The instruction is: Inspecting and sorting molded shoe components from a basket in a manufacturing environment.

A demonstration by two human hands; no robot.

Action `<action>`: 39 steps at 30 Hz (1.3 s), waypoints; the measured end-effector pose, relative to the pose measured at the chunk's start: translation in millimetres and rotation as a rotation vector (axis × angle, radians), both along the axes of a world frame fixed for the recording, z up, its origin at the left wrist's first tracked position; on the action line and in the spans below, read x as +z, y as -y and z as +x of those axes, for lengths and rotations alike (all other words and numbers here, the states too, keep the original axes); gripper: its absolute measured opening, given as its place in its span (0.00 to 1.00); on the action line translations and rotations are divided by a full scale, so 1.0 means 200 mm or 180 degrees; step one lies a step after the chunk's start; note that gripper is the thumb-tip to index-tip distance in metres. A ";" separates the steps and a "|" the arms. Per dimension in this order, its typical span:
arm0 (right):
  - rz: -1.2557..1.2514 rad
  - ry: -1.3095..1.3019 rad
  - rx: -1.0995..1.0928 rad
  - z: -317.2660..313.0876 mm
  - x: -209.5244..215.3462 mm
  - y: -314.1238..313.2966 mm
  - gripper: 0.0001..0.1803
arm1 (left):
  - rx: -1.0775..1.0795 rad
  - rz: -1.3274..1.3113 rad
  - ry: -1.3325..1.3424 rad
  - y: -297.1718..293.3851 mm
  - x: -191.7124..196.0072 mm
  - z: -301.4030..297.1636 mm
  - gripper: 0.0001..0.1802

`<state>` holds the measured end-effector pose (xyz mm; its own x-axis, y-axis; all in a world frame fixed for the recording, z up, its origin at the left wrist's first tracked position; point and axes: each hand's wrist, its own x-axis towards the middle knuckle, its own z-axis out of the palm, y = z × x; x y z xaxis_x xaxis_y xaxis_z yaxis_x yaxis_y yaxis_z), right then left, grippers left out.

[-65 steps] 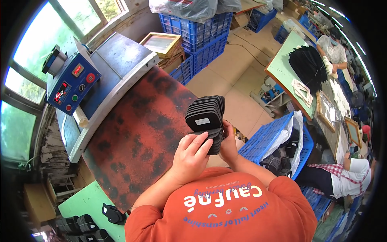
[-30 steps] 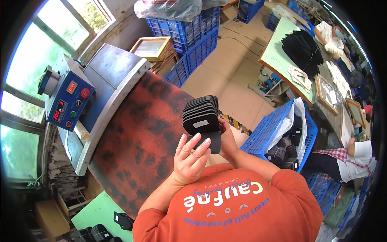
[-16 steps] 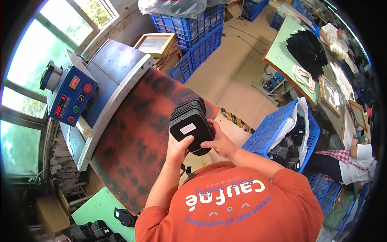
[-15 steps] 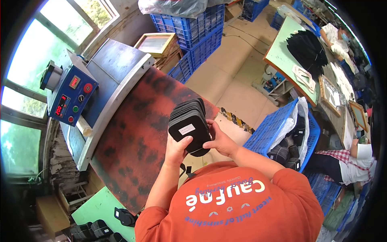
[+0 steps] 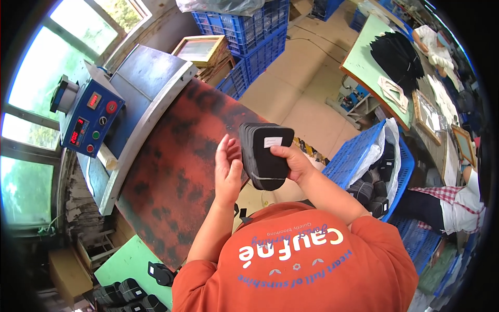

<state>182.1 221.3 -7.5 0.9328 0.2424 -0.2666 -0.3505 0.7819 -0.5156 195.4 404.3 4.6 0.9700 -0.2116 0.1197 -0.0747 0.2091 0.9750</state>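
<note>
A thick stack of black flat pieces with rounded corners (image 5: pixel 266 161) is held over the near right edge of the red-and-black table. A small white label lies on its top piece, and a thin pale band crosses its lower end. My right hand (image 5: pixel 292 161) grips the stack from the right, thumb on the top face close to the label. Its other fingers are hidden beneath. To the left of the stack, my left hand (image 5: pixel 227 166) is open, palm toward the stack, and holds nothing. A narrow gap separates it from the stack.
A press machine with a blue control box (image 5: pixel 92 122) stands at the left. The blue basket (image 5: pixel 343 158) at my right holds similar black bundles; more lie on the green table (image 5: pixel 127 260) at lower left. Blue crates (image 5: pixel 241 31) are stacked ahead. Other people are at the right.
My left hand has let go of the stack and opened beside it. The stack has moved right and turned, now held by my right hand alone.
</note>
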 end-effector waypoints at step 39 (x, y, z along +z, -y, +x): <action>0.0138 0.0913 -0.0716 -1.02 -0.16 0.99 0.36 | -0.2641 0.2342 0.1653 1.10 0.08 -0.36 0.17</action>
